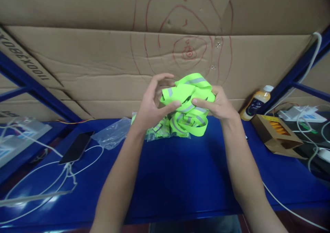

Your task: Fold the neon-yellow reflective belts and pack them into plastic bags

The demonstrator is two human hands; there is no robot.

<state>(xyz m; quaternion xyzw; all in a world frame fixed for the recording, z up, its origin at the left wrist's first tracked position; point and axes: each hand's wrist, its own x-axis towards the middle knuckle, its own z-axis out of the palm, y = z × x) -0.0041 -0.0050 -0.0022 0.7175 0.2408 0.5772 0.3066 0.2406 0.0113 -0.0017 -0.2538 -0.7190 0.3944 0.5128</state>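
Above the blue table I hold a crumpled bundle of neon yellow-green reflective straps (185, 95) with grey stripes and small black parts. My right hand (219, 104) grips its right side, thumb pressed on the front and fingers behind. On the left side, my left hand (157, 104) cups the bundle, with its thumb on the front and its fingers curved around the far edge. One strap loop hangs below the bundle. Underneath, a clear plastic bag with more neon straps (158, 129) lies on the table, partly hidden by the bundle and my left hand.
On the blue table (180, 178), an empty-looking clear bag (113, 133) and a phone (76, 147) with white cables lie left. At right stand a drink bottle (256, 102), an open cardboard box (277, 133) with orange items, and power strips (301, 114). Cardboard (103, 68) lines the back.
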